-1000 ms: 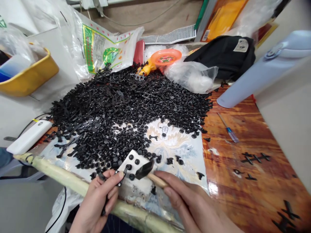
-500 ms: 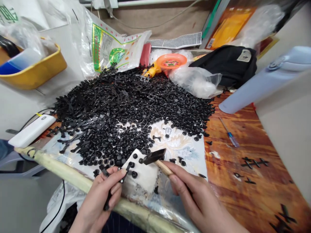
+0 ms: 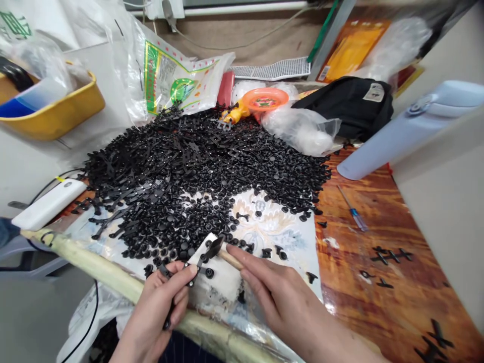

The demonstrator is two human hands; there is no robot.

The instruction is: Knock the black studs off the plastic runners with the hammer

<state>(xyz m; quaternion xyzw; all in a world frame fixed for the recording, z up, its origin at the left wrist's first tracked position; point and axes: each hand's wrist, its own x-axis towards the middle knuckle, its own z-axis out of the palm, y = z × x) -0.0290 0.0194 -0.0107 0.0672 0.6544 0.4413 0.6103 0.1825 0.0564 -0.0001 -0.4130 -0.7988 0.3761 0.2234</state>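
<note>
Linkage [image 3: 193,275]: black, jointed, pale-dotted; pinched firmly in the person's left hand [image 3: 161,300].
Hammer [image 3: 215,247]: dark head, pale wooden handle; right hand [image 3: 278,287] closed around it.

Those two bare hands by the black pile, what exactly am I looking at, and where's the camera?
There is no robot here: the view comes from a camera on a person's head, looking forward and down at their own hands. The left hand grips a black linked piece. The right hand holds a small hammer by its wooden handle, its dark head over a white block. Beyond is a large heap of small black parts, partly on a patterned sheet. To the right, on the glossy wooden tabletop, are a screwdriver and a pale blue bottle.
</note>
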